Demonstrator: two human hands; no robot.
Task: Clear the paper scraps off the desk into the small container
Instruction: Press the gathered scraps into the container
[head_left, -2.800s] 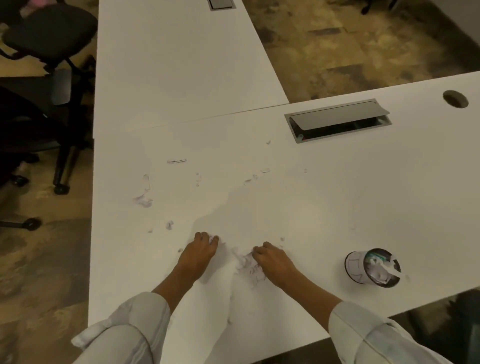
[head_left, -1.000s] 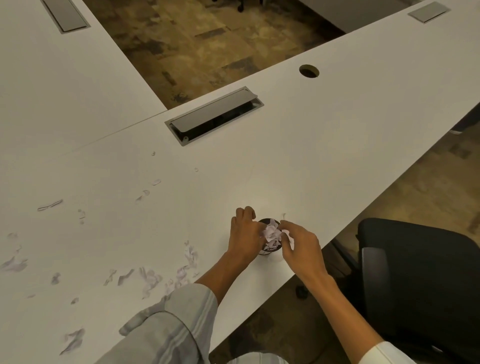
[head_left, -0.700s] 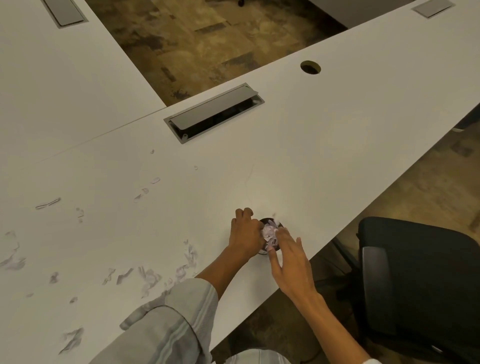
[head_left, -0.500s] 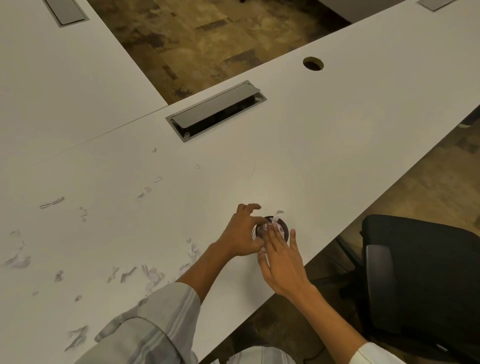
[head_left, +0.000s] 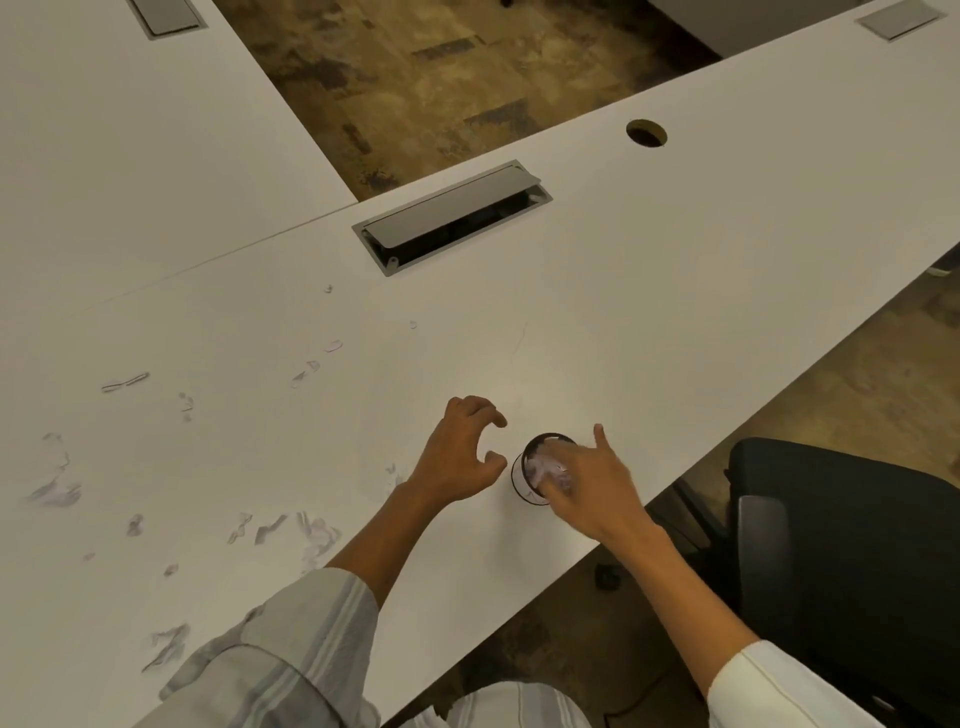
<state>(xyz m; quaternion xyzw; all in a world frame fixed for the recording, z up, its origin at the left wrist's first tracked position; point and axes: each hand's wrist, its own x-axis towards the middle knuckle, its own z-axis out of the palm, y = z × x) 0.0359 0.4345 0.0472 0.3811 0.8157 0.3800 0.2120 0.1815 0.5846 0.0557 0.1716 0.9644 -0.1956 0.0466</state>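
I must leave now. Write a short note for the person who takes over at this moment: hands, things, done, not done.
Left hand: open, empty, curled just left of the small container, not touching it.
Right hand: fingers over the container mouth, on the paper inside; whether it pinches anything is unclear.
Container: upright near the front edge of the desk, full of scraps.
Left to do: paper scraps scattered across the desk's left part.

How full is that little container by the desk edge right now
Nearly full. White crumpled scraps show right up near the rim of the small container, and the right hand has its fingers pressing over the opening.
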